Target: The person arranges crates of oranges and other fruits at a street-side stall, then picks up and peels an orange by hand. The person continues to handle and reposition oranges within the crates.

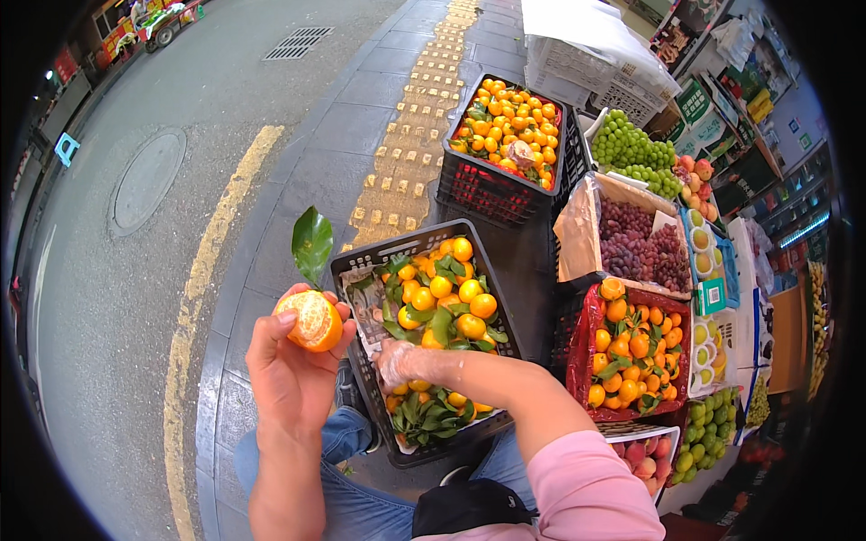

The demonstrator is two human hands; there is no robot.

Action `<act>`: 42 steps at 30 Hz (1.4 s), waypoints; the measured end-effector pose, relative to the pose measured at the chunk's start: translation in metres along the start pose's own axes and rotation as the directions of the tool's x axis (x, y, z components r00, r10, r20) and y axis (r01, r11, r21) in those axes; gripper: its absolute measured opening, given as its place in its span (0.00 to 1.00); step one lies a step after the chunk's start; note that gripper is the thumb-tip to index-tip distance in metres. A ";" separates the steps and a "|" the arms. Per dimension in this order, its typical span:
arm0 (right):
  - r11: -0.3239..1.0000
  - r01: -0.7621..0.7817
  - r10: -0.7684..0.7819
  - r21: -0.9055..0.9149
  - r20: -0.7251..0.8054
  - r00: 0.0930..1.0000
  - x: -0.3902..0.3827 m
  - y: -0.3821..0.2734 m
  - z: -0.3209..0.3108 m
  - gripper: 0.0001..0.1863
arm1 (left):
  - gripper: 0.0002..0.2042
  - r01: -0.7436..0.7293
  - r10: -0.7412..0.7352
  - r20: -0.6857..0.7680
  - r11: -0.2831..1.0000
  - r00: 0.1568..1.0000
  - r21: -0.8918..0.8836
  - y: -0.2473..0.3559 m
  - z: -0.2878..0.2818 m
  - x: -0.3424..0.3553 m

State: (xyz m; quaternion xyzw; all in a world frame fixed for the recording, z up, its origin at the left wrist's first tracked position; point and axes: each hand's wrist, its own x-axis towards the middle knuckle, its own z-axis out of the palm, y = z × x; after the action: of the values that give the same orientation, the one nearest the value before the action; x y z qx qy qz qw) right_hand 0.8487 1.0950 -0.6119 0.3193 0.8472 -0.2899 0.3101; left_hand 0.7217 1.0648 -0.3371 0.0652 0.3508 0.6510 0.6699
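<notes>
The left hand (290,371) curls round a partly peeled mandarin (313,325); the right hand (393,362), grip hidden, is nearer the crated mandarins (441,287) at its one o'clock.

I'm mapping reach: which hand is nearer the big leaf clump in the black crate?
Right: the right hand reaches into the crate, just beyond the leaf clump; the left hand is farther, left of the crate, holding a partly peeled mandarin.
</notes>
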 end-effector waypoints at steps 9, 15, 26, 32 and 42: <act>0.920 0.123 -0.113 -0.372 0.051 0.992 -0.015 -0.004 0.013 0.32 | 0.20 0.040 -0.042 0.049 0.998 0.998 0.053 -0.013 0.016 -0.001; 0.994 0.103 -0.100 0.024 -0.097 0.990 -0.055 0.022 -0.003 0.36 | 0.21 0.016 -0.018 0.078 1.000 0.997 0.017 -0.011 0.004 -0.007; 0.747 0.227 0.255 0.624 -0.586 0.769 -0.111 0.043 0.024 0.32 | 0.20 0.051 -0.053 0.113 0.998 0.992 0.020 -0.017 0.009 -0.006; -0.451 0.530 0.331 0.718 -0.416 0.847 -0.194 0.085 0.039 0.32 | 0.19 0.070 -0.076 0.120 0.996 0.990 0.052 -0.030 0.004 0.004; -0.326 0.594 0.779 0.736 -0.147 0.609 -0.370 0.146 0.114 0.28 | 0.20 0.085 -0.101 0.116 0.987 0.988 0.134 -0.053 0.014 0.015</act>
State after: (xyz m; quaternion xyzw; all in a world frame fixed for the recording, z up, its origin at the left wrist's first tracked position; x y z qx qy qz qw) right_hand 1.2158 0.9748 -0.4645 0.5990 0.1953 -0.6244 -0.4617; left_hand 0.7721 1.0765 -0.3613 0.1317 0.3531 0.5898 0.7142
